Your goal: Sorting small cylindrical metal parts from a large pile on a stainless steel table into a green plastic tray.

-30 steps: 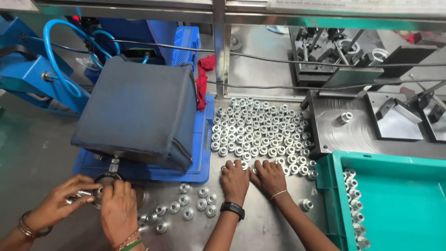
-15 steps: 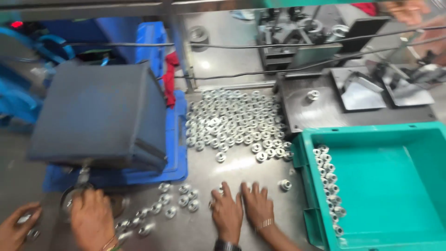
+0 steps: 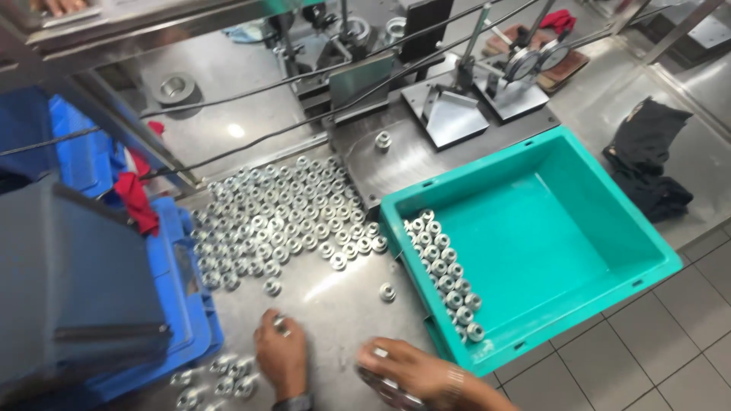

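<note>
**Two hands gathering small metal rings on a steel bench**

A few small, round, silvery metal rings (image 3: 390, 387) are cupped under the right hand (image 3: 407, 373), which lies palm down at the bottom edge of the view, fingers curled together over them; one ring shows at the fingertips. Each ring is short, shiny and hollow in the middle, like a stubby collar. The wrist is angled in from the lower right, and a thin bangle is worn on it.

Just to the left, the left hand (image 3: 282, 354) is laid flat on the steel bench (image 3: 335, 304), back upward, a dark watch at the wrist. Its fingertips are pressed on a single ring (image 3: 279, 323); whether that ring is pinched or merely touched cannot be told.

Beyond the hands, a broad heap of rings (image 3: 282, 217) is spread over the bench. A loose ring (image 3: 387, 291) lies apart, between the heap and the right hand. Close by on the right, a teal plastic tray (image 3: 548, 228) is set, with a row of rings (image 3: 445, 274) along its left wall. On the left, a blue crate (image 3: 183, 304) carries a dark grey box (image 3: 68, 289).
</note>
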